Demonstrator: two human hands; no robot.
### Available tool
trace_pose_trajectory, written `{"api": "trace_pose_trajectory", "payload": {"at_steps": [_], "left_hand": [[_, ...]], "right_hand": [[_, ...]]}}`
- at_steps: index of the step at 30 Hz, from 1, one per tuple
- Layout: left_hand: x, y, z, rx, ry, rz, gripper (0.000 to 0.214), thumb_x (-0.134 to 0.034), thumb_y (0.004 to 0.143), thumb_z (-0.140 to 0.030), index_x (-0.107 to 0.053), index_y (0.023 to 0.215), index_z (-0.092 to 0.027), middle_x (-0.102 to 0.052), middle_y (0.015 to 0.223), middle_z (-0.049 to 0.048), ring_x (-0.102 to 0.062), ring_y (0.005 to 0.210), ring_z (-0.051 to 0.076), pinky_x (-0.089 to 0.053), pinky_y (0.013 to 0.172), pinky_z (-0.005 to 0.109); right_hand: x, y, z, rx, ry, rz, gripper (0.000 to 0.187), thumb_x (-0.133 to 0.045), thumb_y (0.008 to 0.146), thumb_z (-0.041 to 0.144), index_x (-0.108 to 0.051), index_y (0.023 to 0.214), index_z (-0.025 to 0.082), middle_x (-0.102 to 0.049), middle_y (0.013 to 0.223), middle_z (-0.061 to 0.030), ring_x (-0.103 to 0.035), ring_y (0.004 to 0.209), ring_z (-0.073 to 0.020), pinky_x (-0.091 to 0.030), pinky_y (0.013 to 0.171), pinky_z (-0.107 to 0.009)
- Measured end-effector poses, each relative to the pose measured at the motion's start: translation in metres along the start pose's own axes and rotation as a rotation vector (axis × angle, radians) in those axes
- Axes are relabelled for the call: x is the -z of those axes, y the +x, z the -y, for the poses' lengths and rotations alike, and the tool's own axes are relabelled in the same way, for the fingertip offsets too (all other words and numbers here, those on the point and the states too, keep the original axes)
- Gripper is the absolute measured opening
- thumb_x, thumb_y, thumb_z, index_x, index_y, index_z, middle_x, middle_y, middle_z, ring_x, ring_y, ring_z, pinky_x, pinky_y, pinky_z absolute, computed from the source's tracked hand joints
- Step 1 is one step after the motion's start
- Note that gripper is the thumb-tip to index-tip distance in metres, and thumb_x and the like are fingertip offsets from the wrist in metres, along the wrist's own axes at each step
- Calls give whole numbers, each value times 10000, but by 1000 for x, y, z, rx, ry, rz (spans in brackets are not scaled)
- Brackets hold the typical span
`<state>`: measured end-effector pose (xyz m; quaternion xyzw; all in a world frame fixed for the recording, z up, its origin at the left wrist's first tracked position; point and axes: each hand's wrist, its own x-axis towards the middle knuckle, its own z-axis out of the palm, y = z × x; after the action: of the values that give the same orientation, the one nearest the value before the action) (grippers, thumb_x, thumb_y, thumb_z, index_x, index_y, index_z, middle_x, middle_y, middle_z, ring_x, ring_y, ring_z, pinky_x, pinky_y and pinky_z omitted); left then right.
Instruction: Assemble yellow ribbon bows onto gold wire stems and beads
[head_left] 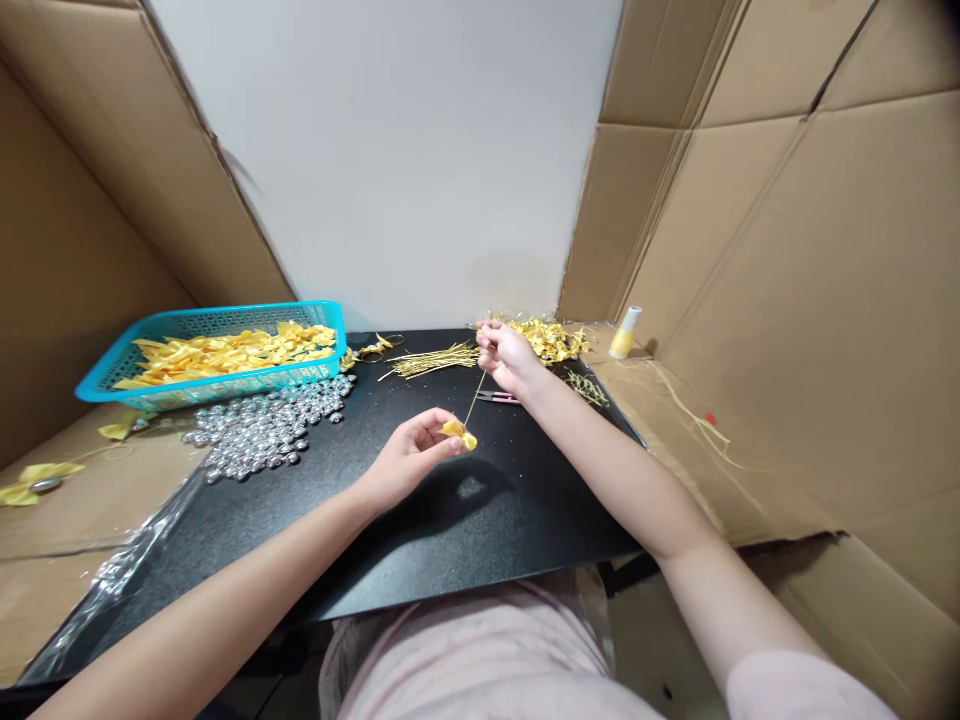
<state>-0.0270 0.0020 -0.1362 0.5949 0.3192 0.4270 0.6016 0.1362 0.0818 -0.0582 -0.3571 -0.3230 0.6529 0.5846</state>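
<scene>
My left hand (420,452) pinches a small yellow ribbon bow (459,434) between thumb and fingertips, above the black table. From the bow a thin gold tie (475,397) runs up and to the right. Its upper end is gripped in the closed fingers of my right hand (508,355). Just below that hand lie small thread snips (498,397) with pinkish handles. Behind and left of it is a bundle of straight gold ties (435,361). A heap of finished-looking yellow bows with ties (551,338) sits behind my right hand, which partly covers it.
At the left stands a turquoise basket (217,396) of yellow ribbon pieces (225,353). Many silver beads (259,430) spread in front. A white-and-yellow bottle (625,333) stands far right near loose yellow strands (694,420). Cardboard walls (810,250) enclose both sides of the black table (480,540).
</scene>
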Motion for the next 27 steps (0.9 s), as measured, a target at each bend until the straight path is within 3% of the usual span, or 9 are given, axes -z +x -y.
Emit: {"api": "trace_pose_trajectory", "payload": {"at_steps": [9, 20, 27], "left_hand": [[-3, 0, -4, -42, 92, -16, 294, -742, 753, -371, -583, 877, -157, -656, 738, -3, -601, 682, 97, -468, 682, 210], [0, -2, 7, 11, 76, -70, 386, -809, 675, -274, -578, 966, -172, -714, 875, 21, -675, 784, 136, -510, 733, 230], [-4, -3, 0, -15, 120, -62, 336, -700, 777, -414, -608, 969, -155, -739, 909, 73, -668, 788, 163, -509, 800, 295]], "right_hand": [[6, 8, -10, -34, -54, -30, 175, -427, 831, 16, -448, 775, 181, -365, 454, 105, -187, 352, -26, -150, 369, -133], [8, 9, -8, -150, -59, -26, 253, -389, 715, -67, -432, 763, 178, -325, 426, 120, -146, 344, -31, -130, 357, -135], [7, 6, -7, -162, -49, -25, 236, -383, 745, -55, -440, 763, 174, -322, 432, 124, -145, 346, -30, -132, 355, -128]]}}
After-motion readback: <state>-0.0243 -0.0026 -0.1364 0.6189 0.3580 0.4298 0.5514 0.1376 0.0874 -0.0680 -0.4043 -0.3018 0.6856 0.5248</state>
